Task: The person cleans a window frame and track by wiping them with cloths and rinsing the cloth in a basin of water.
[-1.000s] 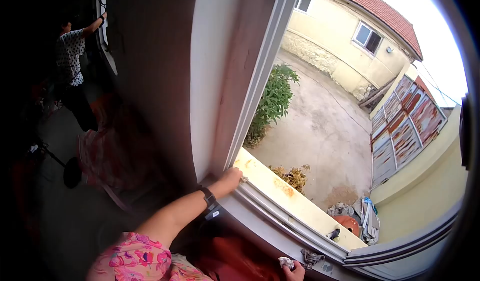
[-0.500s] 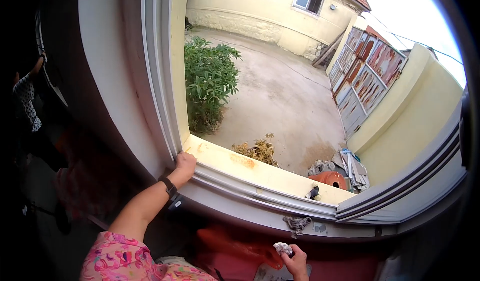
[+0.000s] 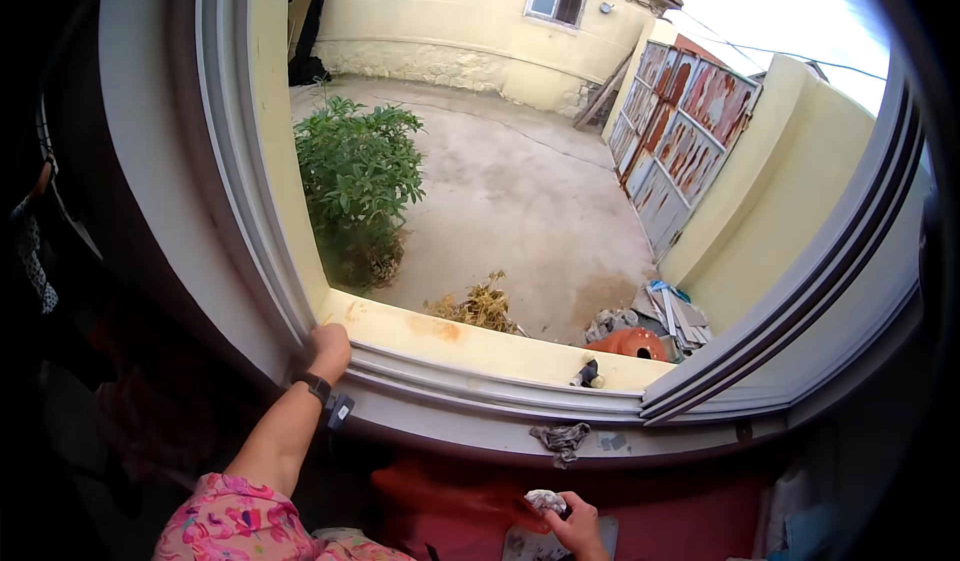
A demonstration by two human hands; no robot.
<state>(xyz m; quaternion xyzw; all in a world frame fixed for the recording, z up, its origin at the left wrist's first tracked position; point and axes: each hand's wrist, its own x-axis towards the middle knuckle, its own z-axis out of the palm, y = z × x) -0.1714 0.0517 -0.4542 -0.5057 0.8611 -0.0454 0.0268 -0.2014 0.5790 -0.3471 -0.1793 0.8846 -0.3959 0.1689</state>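
Observation:
My left hand (image 3: 331, 351), a dark band on its wrist, is closed at the lower left corner of the window frame (image 3: 470, 392), against the track. Its fingertips are hidden, so I cannot make out what, if anything, is in them. Low in the view, my right hand (image 3: 581, 524) pinches a crumpled whitish rag (image 3: 546, 502) between thumb and fingers, below the sill. A crumpled grey cloth (image 3: 562, 441) lies on the inner sill, beside some small grey pieces (image 3: 613, 442).
A small dark object (image 3: 586, 372) sits on the yellow outer ledge (image 3: 480, 337). Sliding panes (image 3: 800, 291) stand at the right. Outside are a green bush (image 3: 358, 161), an orange pot (image 3: 632, 342) and a rusty gate (image 3: 683, 131). Red fabric (image 3: 660, 506) lies below the sill.
The camera view has turned slightly, so the window and yard appear further left. My left hand stays at the frame corner, and my right hand still holds the rag.

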